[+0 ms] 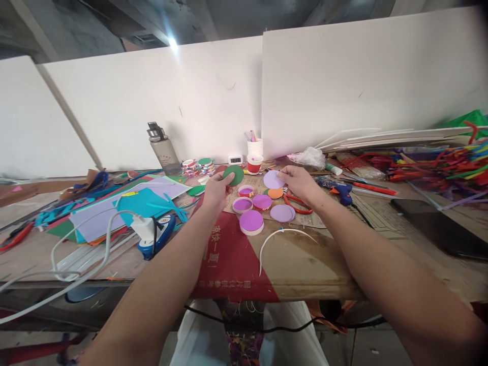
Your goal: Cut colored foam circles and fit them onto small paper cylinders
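My left hand (216,191) pinches a green paper disc (234,175) just above the cardboard sheet (290,254). My right hand (299,182) pinches a pale lilac paper disc (273,180) beside it. Below and between the hands lie several purple-topped round lids (251,221), a stack of lilac discs (282,212), an orange disc (275,193) and a small pink-rimmed ring (246,190). Red-handled scissors (297,205) rest under my right wrist.
A curved white strip (280,235) lies in front of the lids. To the left are coloured paper sheets (125,208), a blue glue gun (158,235) with white cable and a grey bottle (163,150). Cups (254,155) stand at the back; pipe cleaners (442,165) and a dark phone (438,223) are right.
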The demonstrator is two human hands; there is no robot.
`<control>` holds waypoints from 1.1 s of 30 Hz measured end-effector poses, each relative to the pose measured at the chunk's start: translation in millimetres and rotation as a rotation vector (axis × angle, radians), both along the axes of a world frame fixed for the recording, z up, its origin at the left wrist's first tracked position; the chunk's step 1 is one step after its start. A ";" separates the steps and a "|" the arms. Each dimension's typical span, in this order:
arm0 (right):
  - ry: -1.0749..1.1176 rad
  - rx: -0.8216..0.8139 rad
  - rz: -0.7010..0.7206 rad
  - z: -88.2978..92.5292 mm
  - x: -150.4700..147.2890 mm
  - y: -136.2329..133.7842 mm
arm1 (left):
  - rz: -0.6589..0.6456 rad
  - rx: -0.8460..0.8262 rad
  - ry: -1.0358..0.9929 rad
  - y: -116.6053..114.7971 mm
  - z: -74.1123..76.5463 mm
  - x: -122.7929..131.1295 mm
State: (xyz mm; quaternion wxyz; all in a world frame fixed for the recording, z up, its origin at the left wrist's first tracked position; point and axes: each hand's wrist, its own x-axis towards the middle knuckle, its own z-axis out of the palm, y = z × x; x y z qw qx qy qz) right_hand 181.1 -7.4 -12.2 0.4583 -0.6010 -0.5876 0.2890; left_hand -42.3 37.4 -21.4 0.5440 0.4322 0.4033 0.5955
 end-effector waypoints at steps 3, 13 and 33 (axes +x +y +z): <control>-0.006 -0.031 -0.005 -0.7 -0.3 1.0 | -0.014 0.012 0.058 -1.3 -1.2 -0.4; 0.203 -0.018 0.154 -5.6 -16.5 0.7 | -0.316 0.039 0.180 -5.3 -13.0 10.3; 0.267 0.057 0.251 -14.3 -21.6 1.8 | -0.630 0.122 0.038 -13.8 -10.9 15.6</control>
